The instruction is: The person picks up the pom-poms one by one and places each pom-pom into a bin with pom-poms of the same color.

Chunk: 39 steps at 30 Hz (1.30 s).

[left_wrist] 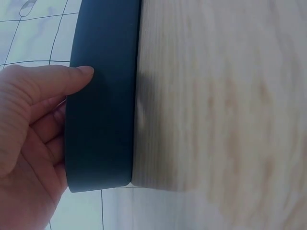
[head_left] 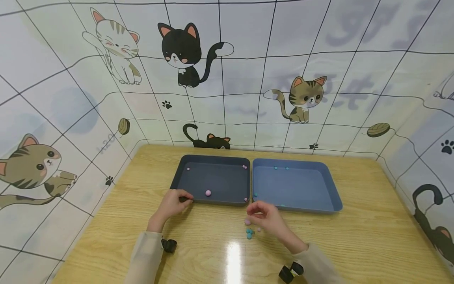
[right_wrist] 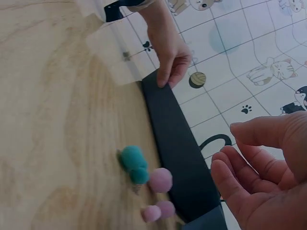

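My left hand [head_left: 173,204] grips the near wall of the black tray [head_left: 218,179] at its left corner. In the left wrist view the thumb [left_wrist: 72,79] lies against the outer wall and the fingers reach over the rim. My right hand [head_left: 268,221] hovers in front of the trays' meeting edges, with a gap between thumb and fingertips and nothing held. Below it on the table lie teal pom-poms [right_wrist: 133,158], bunched together, a larger pink pom-pom [right_wrist: 160,180] and smaller pink pom-poms [right_wrist: 152,213]. A pink pom-pom [head_left: 208,193] and several tiny pink ones sit in the black tray.
Right beside the black tray stands a blue tray [head_left: 298,185] with several small teal pom-poms [head_left: 276,168] near its edges. Both trays rest toward the back of the wooden table [head_left: 369,221]. A cat-printed wall covering [head_left: 244,75] surrounds the table's back and sides.
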Motion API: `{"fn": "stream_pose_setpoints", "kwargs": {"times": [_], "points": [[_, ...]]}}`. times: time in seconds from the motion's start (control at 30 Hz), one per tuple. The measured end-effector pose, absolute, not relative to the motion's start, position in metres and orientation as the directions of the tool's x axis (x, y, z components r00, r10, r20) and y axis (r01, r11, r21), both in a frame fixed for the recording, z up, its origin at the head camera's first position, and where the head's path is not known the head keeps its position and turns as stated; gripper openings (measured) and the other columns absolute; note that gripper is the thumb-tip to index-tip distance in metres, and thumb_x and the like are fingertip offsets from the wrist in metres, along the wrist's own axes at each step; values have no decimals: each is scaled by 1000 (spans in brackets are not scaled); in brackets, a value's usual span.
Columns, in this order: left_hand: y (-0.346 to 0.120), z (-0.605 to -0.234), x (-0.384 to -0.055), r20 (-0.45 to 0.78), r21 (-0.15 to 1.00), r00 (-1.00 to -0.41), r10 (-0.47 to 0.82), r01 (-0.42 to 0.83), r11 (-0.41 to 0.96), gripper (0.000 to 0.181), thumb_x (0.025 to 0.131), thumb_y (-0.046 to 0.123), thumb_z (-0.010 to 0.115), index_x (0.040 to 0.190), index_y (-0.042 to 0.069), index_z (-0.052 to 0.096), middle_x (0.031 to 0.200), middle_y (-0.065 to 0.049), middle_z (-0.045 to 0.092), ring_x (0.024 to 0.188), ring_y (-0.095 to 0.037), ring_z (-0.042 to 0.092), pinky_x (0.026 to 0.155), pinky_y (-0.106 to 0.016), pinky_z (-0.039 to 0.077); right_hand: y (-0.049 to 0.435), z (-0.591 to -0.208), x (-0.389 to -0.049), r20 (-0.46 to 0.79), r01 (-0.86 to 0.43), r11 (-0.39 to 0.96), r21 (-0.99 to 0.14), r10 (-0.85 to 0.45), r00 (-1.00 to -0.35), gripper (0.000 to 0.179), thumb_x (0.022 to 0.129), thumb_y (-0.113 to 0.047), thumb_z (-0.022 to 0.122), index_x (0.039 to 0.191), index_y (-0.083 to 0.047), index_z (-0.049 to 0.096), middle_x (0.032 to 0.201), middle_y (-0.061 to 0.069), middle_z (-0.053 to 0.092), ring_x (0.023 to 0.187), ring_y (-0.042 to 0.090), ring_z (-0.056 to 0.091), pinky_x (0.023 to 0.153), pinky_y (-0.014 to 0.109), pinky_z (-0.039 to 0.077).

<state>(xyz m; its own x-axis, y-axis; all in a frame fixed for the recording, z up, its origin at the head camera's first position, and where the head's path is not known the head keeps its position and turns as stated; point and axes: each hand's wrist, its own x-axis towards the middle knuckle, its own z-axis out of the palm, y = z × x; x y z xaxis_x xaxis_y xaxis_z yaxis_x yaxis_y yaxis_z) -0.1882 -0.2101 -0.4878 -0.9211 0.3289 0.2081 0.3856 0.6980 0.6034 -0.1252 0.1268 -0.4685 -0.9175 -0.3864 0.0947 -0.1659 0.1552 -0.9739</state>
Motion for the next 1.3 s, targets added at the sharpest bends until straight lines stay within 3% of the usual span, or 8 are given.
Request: {"fn": "stream_pose_setpoints", "kwargs": {"times": [0.3,0.6,1.3], "points": [[-210,-487,-188,213,617,-920,329,388,685,8,78,1,71,83,7,75,81,-3,70,75,-19,65,68,-31,53,124,-487,-128,146,-247,212,-946,-399,-905,21,84,1,66,101,11,61,98,26,62,86,19,63,77,26,54],[-209,-487,-188,219,618,-919,328,390,682,7,78,1,71,82,5,75,80,-4,70,75,-19,65,67,-30,53,124,-494,-129,147,-279,295,-914,-400,-905,18,84,-1,68,100,6,63,95,18,65,84,26,64,74,27,54],[-210,-487,-187,220,627,-918,332,393,672,6,79,0,70,83,3,74,79,-3,70,74,-17,65,67,-29,53,115,-501,-134,176,-402,435,-806,-473,-863,14,78,10,65,89,0,63,88,8,62,77,22,64,67,24,53]]}}
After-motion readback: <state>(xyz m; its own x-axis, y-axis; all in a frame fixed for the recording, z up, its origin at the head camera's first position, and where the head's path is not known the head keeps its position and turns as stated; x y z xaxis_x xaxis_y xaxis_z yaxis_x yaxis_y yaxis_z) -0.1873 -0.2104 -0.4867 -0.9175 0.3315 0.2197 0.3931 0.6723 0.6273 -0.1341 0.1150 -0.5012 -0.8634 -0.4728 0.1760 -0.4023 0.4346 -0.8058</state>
